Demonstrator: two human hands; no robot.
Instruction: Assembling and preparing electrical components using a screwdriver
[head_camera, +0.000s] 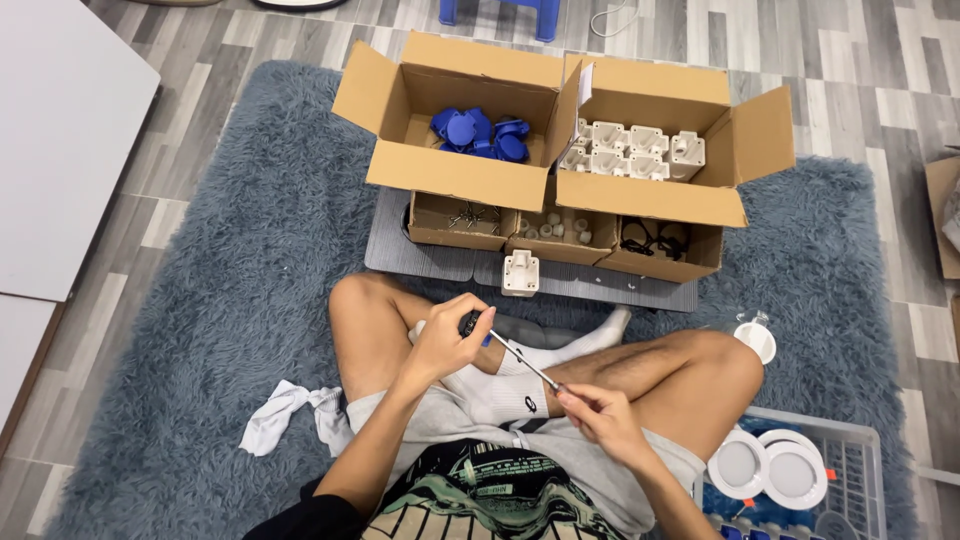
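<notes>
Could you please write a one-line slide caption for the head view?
Seated cross-legged, left hand grips a screwdriver while right hand pinches its tip, facing open cardboard boxes.

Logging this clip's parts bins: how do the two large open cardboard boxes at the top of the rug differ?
The left box holds a small heap of blue round parts, bunched toward its right side with bare cardboard showing beside them. The right box holds white blocky parts set in rows, filling more of its floor. Both are brown cardboard, flaps open, side by side behind three smaller boxes.
</notes>
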